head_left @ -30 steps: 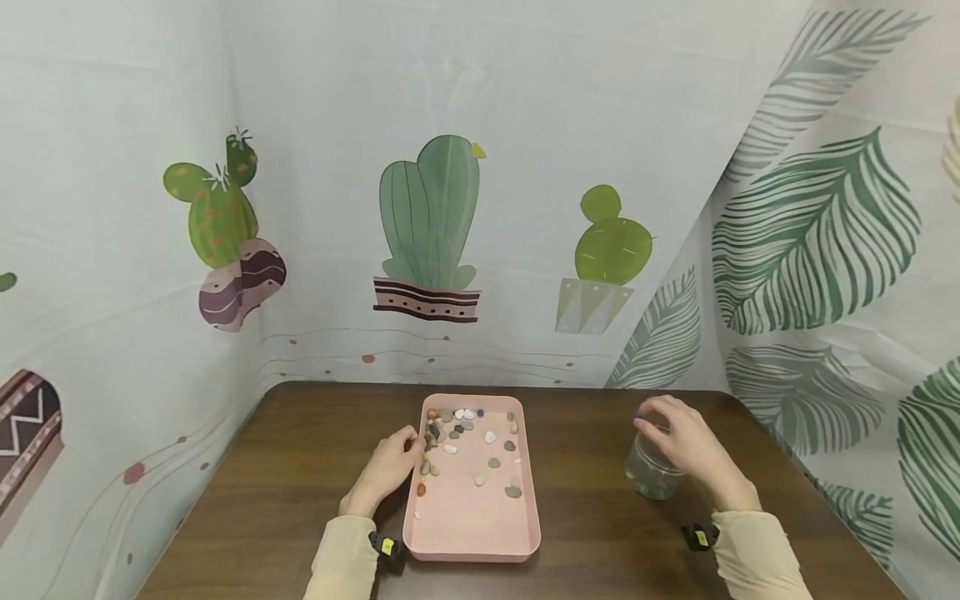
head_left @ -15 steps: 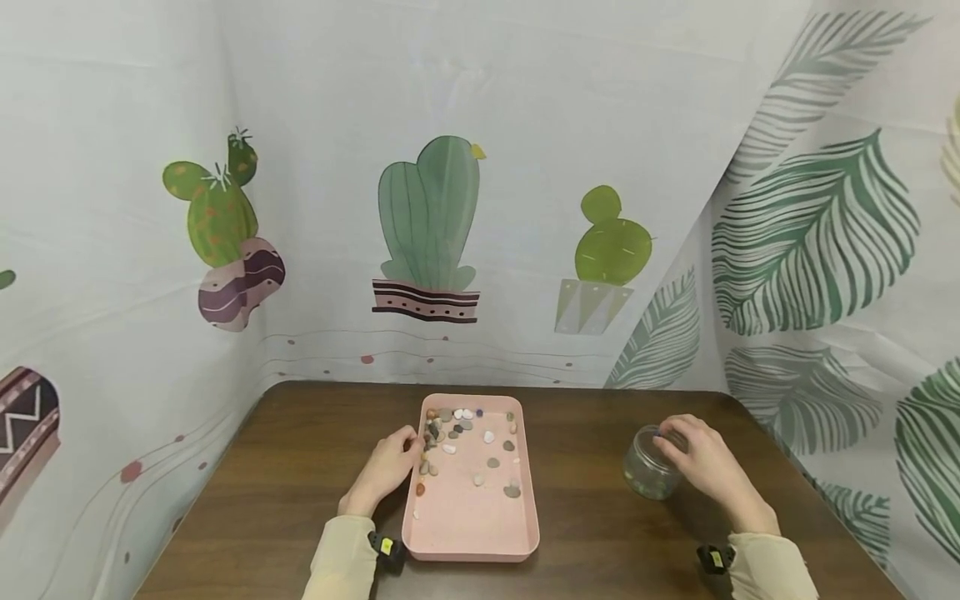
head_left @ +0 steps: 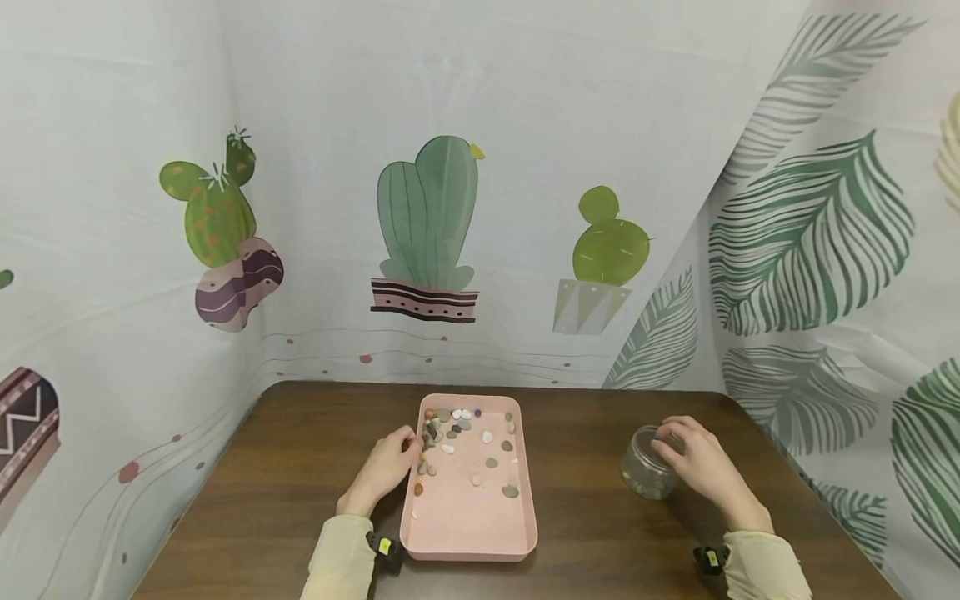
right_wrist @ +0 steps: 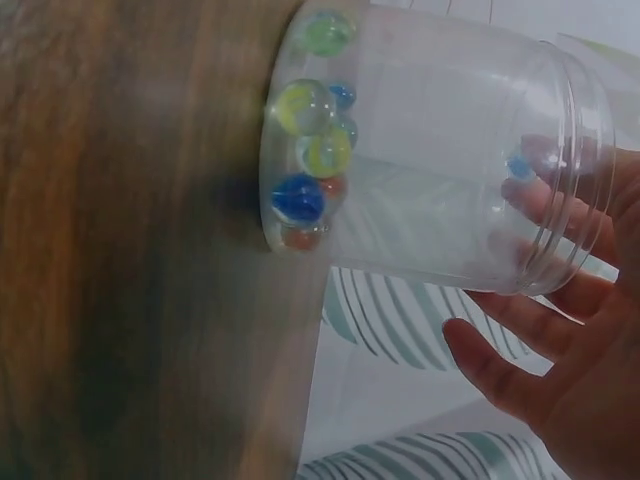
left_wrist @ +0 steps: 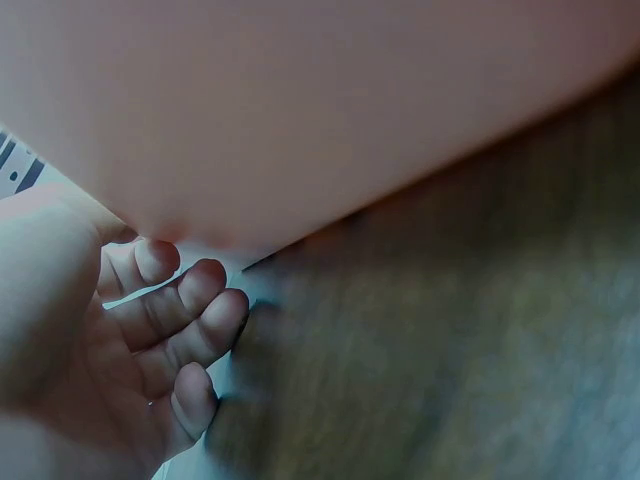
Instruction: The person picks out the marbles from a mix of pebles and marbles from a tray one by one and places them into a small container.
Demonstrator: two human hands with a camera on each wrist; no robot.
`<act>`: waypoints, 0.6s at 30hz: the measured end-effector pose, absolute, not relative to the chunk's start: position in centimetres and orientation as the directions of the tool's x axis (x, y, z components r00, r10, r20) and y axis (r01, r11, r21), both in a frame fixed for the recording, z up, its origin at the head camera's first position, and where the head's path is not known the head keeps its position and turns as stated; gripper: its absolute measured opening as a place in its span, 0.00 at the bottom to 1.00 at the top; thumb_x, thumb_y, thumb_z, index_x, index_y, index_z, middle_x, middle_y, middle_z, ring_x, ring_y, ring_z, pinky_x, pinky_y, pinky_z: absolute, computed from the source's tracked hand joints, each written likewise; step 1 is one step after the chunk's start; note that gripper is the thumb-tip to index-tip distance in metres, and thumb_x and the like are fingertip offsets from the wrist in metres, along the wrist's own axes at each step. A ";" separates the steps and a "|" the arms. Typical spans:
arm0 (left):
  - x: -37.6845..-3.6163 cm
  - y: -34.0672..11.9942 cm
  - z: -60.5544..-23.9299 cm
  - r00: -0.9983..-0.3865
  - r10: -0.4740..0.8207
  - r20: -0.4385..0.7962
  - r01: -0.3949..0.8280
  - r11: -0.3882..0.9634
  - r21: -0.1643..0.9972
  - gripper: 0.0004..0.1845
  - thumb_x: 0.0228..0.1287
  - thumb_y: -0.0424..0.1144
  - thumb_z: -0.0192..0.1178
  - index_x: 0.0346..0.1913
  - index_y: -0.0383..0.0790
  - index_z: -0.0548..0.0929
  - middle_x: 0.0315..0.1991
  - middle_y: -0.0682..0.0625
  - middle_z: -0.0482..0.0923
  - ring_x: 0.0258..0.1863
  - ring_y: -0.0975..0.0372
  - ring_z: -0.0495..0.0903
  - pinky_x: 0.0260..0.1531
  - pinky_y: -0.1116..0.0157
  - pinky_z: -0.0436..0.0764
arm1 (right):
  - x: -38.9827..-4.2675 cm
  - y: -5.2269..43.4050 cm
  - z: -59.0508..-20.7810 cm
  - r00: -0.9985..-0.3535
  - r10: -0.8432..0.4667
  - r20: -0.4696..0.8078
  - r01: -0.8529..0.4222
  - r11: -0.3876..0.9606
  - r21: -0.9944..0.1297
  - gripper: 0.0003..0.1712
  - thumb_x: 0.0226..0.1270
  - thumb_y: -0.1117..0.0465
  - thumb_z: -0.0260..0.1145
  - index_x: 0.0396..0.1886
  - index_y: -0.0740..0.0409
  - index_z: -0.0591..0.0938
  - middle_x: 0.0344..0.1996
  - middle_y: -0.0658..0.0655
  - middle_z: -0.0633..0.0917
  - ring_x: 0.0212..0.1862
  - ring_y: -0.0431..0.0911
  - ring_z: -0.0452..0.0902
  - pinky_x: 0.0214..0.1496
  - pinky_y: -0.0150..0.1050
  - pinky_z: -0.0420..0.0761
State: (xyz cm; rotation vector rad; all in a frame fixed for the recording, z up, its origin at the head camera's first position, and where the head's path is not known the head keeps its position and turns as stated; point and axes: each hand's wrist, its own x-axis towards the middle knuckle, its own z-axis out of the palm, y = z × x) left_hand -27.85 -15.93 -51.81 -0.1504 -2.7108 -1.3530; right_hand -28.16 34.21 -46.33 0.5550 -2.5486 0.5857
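Observation:
My right hand pinches a small blue marble in its fingertips at the mouth of a clear jar. In the right wrist view, the marble and fingertips show through the jar's ridged neck. At the jar's bottom lie several glass marbles, among them a dark blue one and a yellow-green one. The left hand rests against the left side of a pink tray, its fingers loosely bent beside the wall. Several pebbles, such as a white one, lie scattered in that tray.
Tray and jar stand apart on a dark wooden table. Most pebbles crowd along the tray's far left side, with another blue marble at its far end. A white curtain printed with cacti and leaves hangs behind the table.
The right hand has come lower and slightly right with the blue marble, from above the jar's far side to its mouth. The left hand and tray have stayed put.

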 end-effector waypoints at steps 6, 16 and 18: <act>-27.9 -16.0 -51.8 -0.990 0.029 0.138 0.128 0.597 0.792 0.09 0.73 0.40 0.54 0.31 0.45 0.74 0.20 0.53 0.69 0.21 0.62 0.69 0.21 0.65 0.64 | -28.3 34.1 -46.3 -0.807 -0.276 0.522 -0.479 0.823 -0.305 0.06 0.58 0.64 0.73 0.33 0.58 0.83 0.44 0.65 0.81 0.46 0.63 0.78 0.45 0.60 0.74; -27.8 -16.0 -51.8 -0.992 0.037 0.120 0.119 0.584 0.803 0.09 0.73 0.40 0.53 0.31 0.45 0.74 0.21 0.53 0.70 0.21 0.62 0.69 0.20 0.66 0.64 | -28.1 33.5 -45.2 -0.798 -0.292 0.528 -0.488 0.826 -0.281 0.05 0.60 0.64 0.71 0.34 0.58 0.83 0.44 0.64 0.81 0.47 0.62 0.76 0.46 0.60 0.72; -27.9 -16.0 -51.9 -0.991 0.036 0.127 0.124 0.589 0.799 0.09 0.73 0.40 0.53 0.31 0.45 0.74 0.21 0.53 0.70 0.21 0.62 0.69 0.20 0.66 0.64 | -28.0 32.8 -44.4 -0.777 -0.306 0.550 -0.505 0.826 -0.253 0.05 0.59 0.65 0.72 0.33 0.58 0.83 0.43 0.63 0.81 0.47 0.61 0.75 0.46 0.59 0.71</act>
